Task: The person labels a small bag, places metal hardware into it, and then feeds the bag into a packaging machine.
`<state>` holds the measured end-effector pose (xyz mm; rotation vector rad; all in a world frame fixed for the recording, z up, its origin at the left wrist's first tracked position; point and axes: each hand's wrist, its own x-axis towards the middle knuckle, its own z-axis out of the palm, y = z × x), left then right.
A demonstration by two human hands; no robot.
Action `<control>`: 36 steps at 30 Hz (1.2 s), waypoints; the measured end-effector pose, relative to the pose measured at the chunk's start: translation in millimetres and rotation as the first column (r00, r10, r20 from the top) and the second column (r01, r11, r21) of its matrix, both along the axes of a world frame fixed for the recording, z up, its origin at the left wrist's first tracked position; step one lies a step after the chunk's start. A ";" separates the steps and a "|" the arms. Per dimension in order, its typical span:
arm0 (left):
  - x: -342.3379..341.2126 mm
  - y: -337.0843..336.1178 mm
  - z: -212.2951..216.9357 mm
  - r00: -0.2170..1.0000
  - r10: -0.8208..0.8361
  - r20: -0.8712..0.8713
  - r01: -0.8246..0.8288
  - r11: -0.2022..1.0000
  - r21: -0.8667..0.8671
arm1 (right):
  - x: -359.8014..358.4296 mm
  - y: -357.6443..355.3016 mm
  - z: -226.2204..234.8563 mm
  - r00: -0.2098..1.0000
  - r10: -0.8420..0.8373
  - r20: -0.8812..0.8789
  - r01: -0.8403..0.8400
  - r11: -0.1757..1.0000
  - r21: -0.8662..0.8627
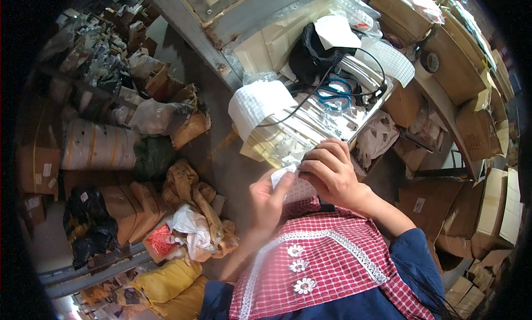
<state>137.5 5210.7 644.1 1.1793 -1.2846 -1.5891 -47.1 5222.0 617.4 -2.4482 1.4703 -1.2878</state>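
Head view, only one given. Both hands up close to the chest, over a red-and-white checked apron w/ lace trim (pixel 327 253).

Left hand (pixel 270 201) pinches a small white slip of paper (pixel 284 176) between thumb and fingertips, closed on its lower left edge. Right hand (pixel 332 173) has its fingers curled over the slip's right side, closed on it too; exactly how the fingertips sit underneath can't be told, the knuckles hide them. Two-handed hold prob. keeps the thin slip flat and steady, near the eyes for fine work.

The slip sits just beside the near edge of a tray (pixel 388 95) heaped w/ clear plastic bags (pixel 310 128), so the stock is w/in short reach. On the heap: black cable (pixel 310 101), blue cable coil (pixel 335 95), black bag (pixel 310 56), white gridded sheets (pixel 257 103) draped over the tray's left corner, perhaps as a loose cover.

Around: cardboard boxes (pixel 460 70) stacked on the right, a big roll (pixel 97 145), brown paper (pixel 191 195) and yellow sacks (pixel 166 281) on the floor at left, pushed aside from the standing spot.
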 end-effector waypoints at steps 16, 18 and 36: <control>8.4 -2.4 -17.4 0.955 -0.042 0.292 0.214 0.781 -0.587 | -38.0 -15.7 6.0 0.437 -0.153 0.886 -0.715 0.538 0.446; 7.3 -2.5 -13.0 0.944 -0.060 0.326 0.262 0.738 -0.622 | -41.5 -16.5 2.8 0.487 -0.111 0.866 -0.709 0.530 0.466; 3.1 4.6 -18.8 0.934 -0.053 0.355 0.264 0.771 -0.580 | -33.9 -9.4 17.7 0.930 -0.033 0.366 -0.218 0.751 0.623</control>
